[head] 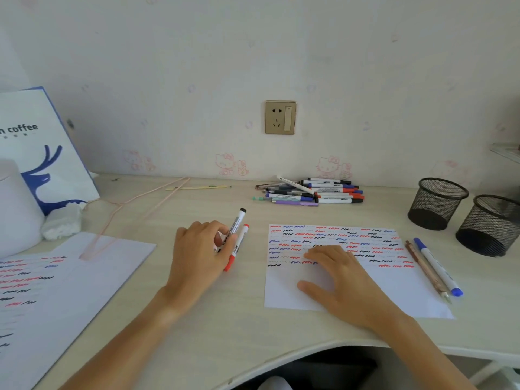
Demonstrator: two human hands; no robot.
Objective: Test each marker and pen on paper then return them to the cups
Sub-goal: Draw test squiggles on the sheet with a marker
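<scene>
My left hand [197,254] grips two markers at mid-desk: a black-capped marker [235,224] and a red marker [237,247] beside it. My right hand [337,280] lies flat, fingers spread, on a white sheet of paper [399,291] covered with rows of red, blue and black squiggles. A blue marker [437,267] and a brown pen [425,267] lie along the sheet's right edge. A pile of markers and pens [312,191] sits at the back of the desk. Two black mesh cups [437,204] [491,225] stand at the right, both looking empty.
Another scribbled sheet [56,285] lies at the left, under a pink wire hanger [118,209]. A blue and white coffee bag [42,153] and a white object [17,206] stand at the far left. A yellow stick [197,188] lies by the wall. The desk's curved front edge [281,356] is near me.
</scene>
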